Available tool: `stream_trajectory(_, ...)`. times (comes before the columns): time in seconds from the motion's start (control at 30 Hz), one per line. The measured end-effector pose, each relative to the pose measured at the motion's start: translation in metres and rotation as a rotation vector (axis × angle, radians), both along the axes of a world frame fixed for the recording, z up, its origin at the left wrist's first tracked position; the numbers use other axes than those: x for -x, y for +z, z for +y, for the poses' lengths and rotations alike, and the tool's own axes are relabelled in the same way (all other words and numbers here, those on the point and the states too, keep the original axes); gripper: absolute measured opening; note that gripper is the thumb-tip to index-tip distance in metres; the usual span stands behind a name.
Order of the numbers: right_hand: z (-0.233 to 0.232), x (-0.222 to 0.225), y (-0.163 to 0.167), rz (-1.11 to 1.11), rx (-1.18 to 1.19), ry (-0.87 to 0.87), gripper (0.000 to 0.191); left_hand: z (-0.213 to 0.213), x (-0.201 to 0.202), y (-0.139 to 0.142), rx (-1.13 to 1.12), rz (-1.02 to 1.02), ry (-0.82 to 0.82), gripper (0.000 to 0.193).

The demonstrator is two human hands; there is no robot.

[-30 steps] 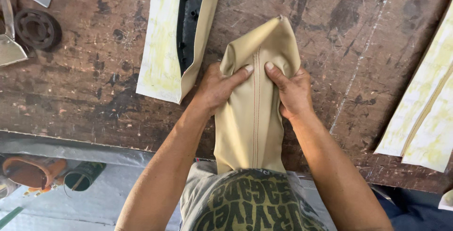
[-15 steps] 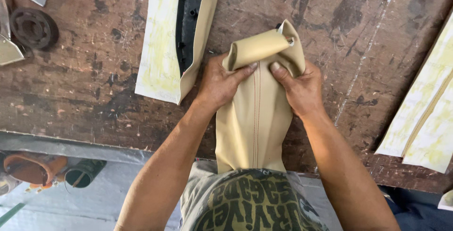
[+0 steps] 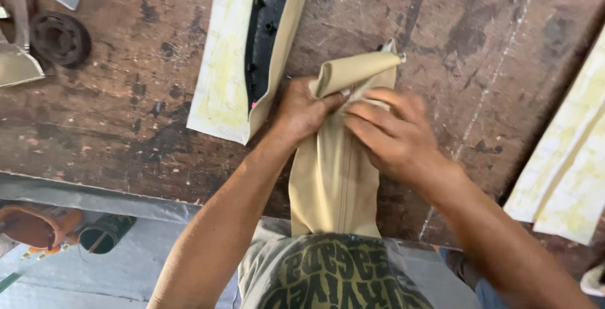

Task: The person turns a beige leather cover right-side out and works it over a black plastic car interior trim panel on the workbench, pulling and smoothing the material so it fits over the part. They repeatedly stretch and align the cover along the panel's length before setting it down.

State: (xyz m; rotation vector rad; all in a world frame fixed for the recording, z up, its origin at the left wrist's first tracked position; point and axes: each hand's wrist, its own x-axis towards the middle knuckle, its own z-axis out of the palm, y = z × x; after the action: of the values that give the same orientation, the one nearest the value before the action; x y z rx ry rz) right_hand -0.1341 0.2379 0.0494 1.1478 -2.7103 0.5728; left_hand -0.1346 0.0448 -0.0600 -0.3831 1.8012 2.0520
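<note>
Hands meet on a long beige leatherette cover (image 3: 337, 176) with a stitched seam down its middle, laid flat on the stained dark wooden workbench (image 3: 132, 120) so that the board takes the push from above. The left hand (image 3: 302, 110) has its fingers (image 3: 328, 102) curled almost closed, pinching the material just under the folded-over far end; the thumb side is hidden, so how deep the pinch goes I cannot tell. The right hand (image 3: 394, 139) lies on top with fingers (image 3: 368, 116) nearly straight and close together, gripping nothing, only pressing the sheet down beside the seam. That flat press seems meant to keep the cover from sliding while the other hand works the fold.

The fold stands just beyond both sets of fingertips, curling up off the board. The rest of the cover runs back beneath the palms toward the person's body. Just left of the left fingers lies a cream, yellow-stained panel (image 3: 224, 63) with a black plastic insert (image 3: 265, 25). Well right of the right fingers rest similar cream strips (image 3: 570, 170).
</note>
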Motion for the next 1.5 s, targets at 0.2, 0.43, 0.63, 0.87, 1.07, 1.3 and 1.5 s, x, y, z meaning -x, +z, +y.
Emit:
stream_trajectory(0.2, 0.007, 0.038, -0.035, -0.192, -0.042, 0.189, 0.035, -0.008, 0.006, -0.015, -0.015, 0.029, -0.013, 0.027)
stream_trajectory(0.43, 0.007, 0.08, -0.05, -0.286, -0.118, 0.268, 0.02, -0.009, 0.01, -0.005, 0.346, 0.291, 0.063, 0.037)
stream_trajectory(0.63, 0.004, 0.084, -0.069, -0.346, -0.074, 0.257, 0.024, -0.008, 0.006, 0.011, 0.65, 0.197, -0.026, 0.041)
stream_trajectory(0.87, 0.001, 0.081, -0.082, -0.275, 0.089, 0.285, 0.034, -0.006, 0.005, 0.017, 0.859, 0.162, -0.146, 0.05)
stream_trajectory(1.07, 0.003, 0.077, -0.071, -0.227, 0.142, 0.306, 0.032, -0.016, 0.001, 0.026, 0.686, 0.123, -0.073, 0.065)
stream_trajectory(1.3, 0.002, 0.065, -0.047, -0.132, 0.148, 0.311, 0.034, -0.035, 0.027, 0.03, -0.263, -0.14, -0.291, 0.079)
stream_trajectory(1.5, 0.01, 0.062, -0.051, -0.138, 0.215, 0.315, 0.03, -0.022, 0.022, 0.027, -0.508, -0.338, -0.491, 0.06)
